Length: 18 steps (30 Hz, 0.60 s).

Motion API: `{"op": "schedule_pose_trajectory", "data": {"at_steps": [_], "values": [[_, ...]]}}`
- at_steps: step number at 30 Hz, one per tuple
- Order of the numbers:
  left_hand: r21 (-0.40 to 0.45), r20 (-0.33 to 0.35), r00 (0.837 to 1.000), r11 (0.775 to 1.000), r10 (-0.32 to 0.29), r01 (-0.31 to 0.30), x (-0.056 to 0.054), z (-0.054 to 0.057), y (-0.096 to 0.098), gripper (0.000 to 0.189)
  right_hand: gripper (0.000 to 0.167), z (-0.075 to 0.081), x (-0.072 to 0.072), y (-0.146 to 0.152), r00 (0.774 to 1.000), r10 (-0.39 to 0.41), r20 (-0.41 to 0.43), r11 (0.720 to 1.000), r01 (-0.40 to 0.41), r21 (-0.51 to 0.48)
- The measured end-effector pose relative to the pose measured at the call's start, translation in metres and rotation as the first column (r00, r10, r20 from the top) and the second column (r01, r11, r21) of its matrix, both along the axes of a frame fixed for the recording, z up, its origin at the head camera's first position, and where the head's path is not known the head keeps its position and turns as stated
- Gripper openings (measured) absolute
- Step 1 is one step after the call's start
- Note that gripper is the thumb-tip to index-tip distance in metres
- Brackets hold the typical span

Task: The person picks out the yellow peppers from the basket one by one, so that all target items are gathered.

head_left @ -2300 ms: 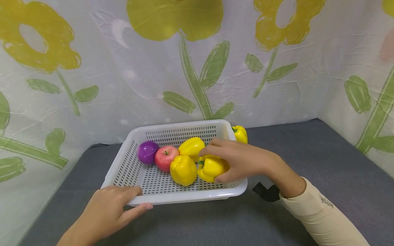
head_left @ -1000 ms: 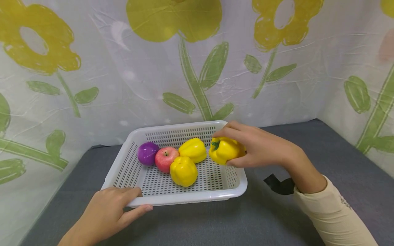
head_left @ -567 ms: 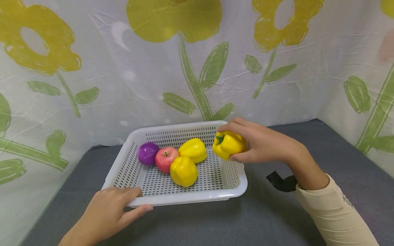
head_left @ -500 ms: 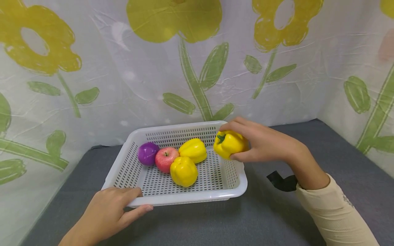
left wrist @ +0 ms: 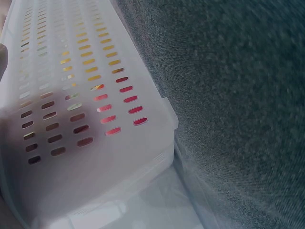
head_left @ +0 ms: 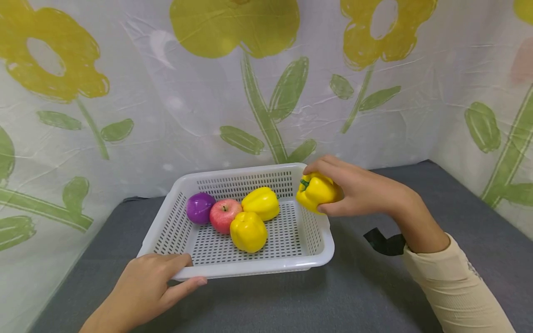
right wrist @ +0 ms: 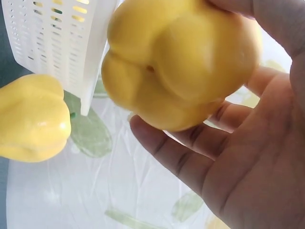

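My right hand (head_left: 358, 187) grips a yellow bell pepper (head_left: 317, 193) with a green stem, held up over the right rim of a white perforated basket (head_left: 258, 266). Thumb and fingers wrap the pepper (right wrist: 181, 62) in the right wrist view. My left hand (head_left: 143, 286) pinches the basket's near left rim, thumb outside and fingertips over the edge. Inside the basket lie two more yellow bell peppers (head_left: 248, 232), a red apple (head_left: 225, 215) and a purple round fruit or vegetable (head_left: 200, 207). The left wrist view shows the basket's slotted side wall (left wrist: 95, 86).
Another yellow bell pepper (right wrist: 33, 119) lies outside the basket in the right wrist view; my right hand hides it in the head view. A dark grey cloth (head_left: 266, 305) covers the table. Behind hangs a white flower-printed curtain (head_left: 187, 115).
My right hand has lifted the yellow bell pepper from the basket floor and carried it up and right to the right rim. The left hand and basket stay put.
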State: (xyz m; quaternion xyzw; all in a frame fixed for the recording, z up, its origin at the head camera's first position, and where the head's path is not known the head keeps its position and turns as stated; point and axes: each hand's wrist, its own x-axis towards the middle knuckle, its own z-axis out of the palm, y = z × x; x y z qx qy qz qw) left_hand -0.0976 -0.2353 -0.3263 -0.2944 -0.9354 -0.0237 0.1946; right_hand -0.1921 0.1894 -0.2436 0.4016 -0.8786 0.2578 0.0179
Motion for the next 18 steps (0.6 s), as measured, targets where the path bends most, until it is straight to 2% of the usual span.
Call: {"op": "schedule_pose_trajectory", "data": {"at_steps": [4,9,18], "values": [[0.000,0.016,1.000,1.000,0.006,-0.006,0.0001,0.0004,0.0001,0.034,0.052,-0.0006,-0.0010,0.0024,1.000,0.007,0.004,1.000,-0.007,0.016],[0.002,-0.005,1.000,1.000,-0.013,0.013,-0.0007,-0.0002,-0.0006,0.034,0.052,-0.0017,-0.0016,0.0044,1.000,0.013,0.009,1.000,-0.013,0.025],[-0.007,0.006,1.000,1.000,0.003,-0.003,0.0001,0.0007,0.0005,0.035,0.068,-0.0028,-0.0033,0.0068,0.998,-0.027,0.064,0.999,0.024,0.043]]}}
